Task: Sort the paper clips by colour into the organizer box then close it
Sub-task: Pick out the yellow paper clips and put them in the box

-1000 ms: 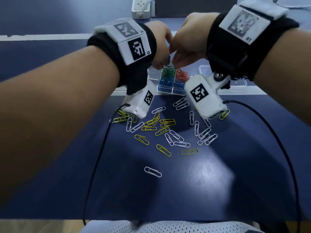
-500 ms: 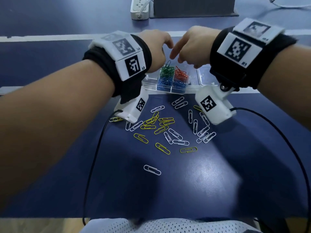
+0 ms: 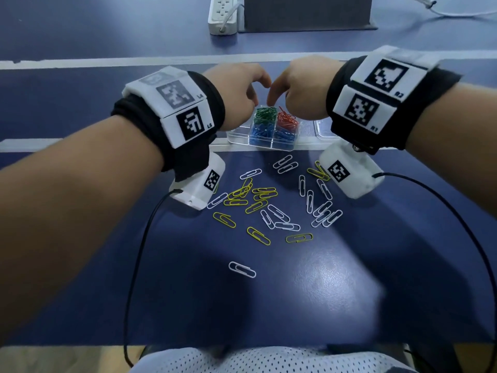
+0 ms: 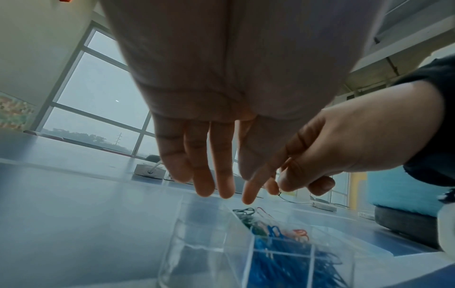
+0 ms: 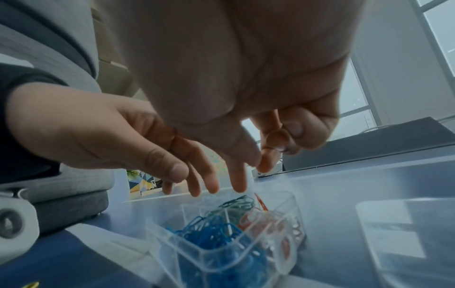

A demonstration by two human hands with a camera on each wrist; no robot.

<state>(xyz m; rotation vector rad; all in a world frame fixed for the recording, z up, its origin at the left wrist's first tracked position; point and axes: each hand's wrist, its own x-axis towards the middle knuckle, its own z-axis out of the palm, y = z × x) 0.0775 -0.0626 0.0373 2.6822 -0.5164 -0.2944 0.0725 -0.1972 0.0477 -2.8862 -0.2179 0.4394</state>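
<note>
A clear organizer box [image 3: 237, 136] stands at the far edge of the blue mat, holding green clips [image 3: 266, 114], red clips [image 3: 289, 121] and blue clips [image 3: 269, 133]. My left hand [image 3: 251, 99] hovers just above it with fingers straight and relaxed [image 4: 214, 187], holding nothing. My right hand [image 3: 273, 99] hangs beside it over the green and red compartments; thumb and forefinger point down, apart, with nothing between them [image 5: 248, 175], and the other fingers are curled. Loose yellow clips [image 3: 258, 193] and white clips [image 3: 279, 214] lie scattered on the mat nearer me.
A clear lid-like tray [image 3: 321, 129] lies right of the box. One white clip [image 3: 242, 269] sits alone near me. A power strip [image 3: 223, 14] and a dark block [image 3: 306, 12] stand at the back. Black cables [image 3: 134, 251] trail from both wrist cameras.
Both hands were bunched together high over the box a second ago. They have dropped lower and parted, and the left fingers have straightened.
</note>
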